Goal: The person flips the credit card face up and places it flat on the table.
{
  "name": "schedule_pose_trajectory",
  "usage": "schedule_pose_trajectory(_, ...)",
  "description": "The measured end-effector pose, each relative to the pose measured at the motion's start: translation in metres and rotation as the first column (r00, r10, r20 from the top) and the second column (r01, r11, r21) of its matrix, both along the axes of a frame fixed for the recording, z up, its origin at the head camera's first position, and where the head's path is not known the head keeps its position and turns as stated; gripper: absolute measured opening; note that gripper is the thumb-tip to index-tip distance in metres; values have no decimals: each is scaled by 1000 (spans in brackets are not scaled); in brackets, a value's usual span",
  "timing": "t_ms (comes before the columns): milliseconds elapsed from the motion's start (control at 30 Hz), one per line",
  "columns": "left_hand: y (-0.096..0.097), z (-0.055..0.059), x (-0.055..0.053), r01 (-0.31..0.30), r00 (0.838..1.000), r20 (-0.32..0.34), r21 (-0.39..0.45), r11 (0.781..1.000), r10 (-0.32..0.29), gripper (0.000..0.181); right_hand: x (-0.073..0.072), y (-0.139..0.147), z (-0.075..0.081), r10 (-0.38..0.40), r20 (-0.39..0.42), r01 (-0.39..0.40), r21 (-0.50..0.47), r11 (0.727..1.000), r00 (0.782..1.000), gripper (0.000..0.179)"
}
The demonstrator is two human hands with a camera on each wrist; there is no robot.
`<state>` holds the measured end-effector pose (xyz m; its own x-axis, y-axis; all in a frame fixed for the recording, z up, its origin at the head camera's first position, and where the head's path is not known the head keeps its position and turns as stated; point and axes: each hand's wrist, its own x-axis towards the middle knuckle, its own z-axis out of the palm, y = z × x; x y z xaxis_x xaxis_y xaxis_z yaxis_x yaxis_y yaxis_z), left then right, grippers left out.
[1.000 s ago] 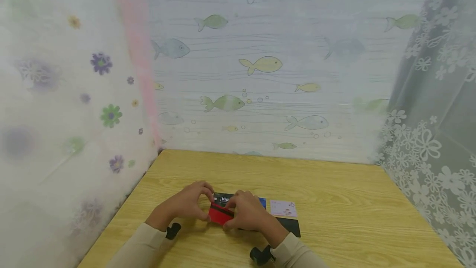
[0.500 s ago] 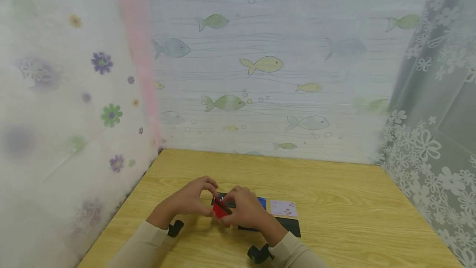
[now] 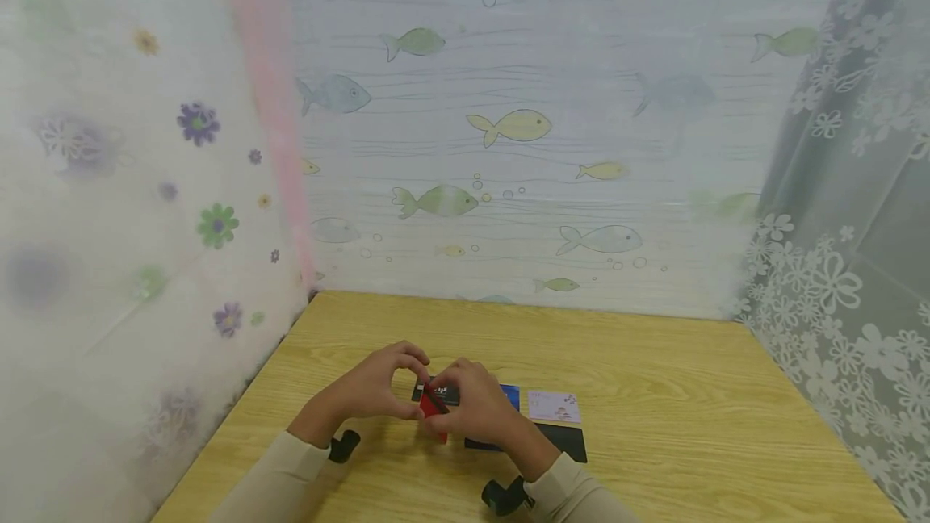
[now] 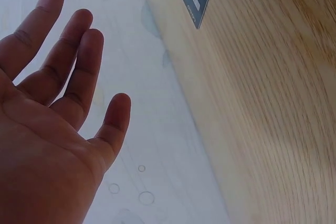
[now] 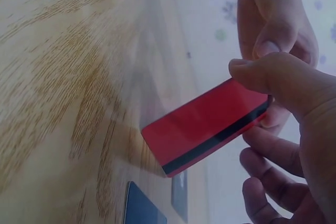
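A red card with a black magnetic stripe (image 5: 207,129) is held up over the table, tilted nearly edge-on in the head view. My right hand (image 3: 479,406) pinches it between thumb and fingers. Thumb and index finger of my left hand (image 3: 370,386) curl to the card's left end; in the left wrist view the other fingers stand apart, partly extended. Behind the red card lies a black card with white lettering (image 3: 450,396). A blue card (image 3: 513,395) and a dark card (image 3: 481,445) are partly hidden by my right hand.
A pale pink printed card (image 3: 554,406) lies right of my right hand, with a black card (image 3: 567,441) just nearer. The wood-grain table (image 3: 654,394) meets a fish-print curtain (image 3: 508,208) at the back. Black wrist devices (image 3: 504,497) sit under both wrists.
The red card has turned from showing its broad face to nearly edge-on. Both hands have shifted slightly, and the other cards have stayed where they were.
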<state>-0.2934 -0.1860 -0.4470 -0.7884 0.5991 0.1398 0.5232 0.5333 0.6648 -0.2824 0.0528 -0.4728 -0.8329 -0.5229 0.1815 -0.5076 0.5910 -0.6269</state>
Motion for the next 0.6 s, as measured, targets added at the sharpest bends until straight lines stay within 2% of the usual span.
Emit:
schedule_pose_trajectory(233,1,0,1,-7,1000,-7,1,1000,7,34,2,1,1,-6,2,6,-26,1000,1000,48)
schedule_pose_trajectory(400,-1,0,1,-10,1000,3,6,1000,10,56,2,2,0,5,10,-4,-47,999,1000,48)
schedule_pose_trajectory(600,-6,-2,1,-14,1000,10,15,1000,14,75,2,3,1,50,85,-36,-159,987,995,48)
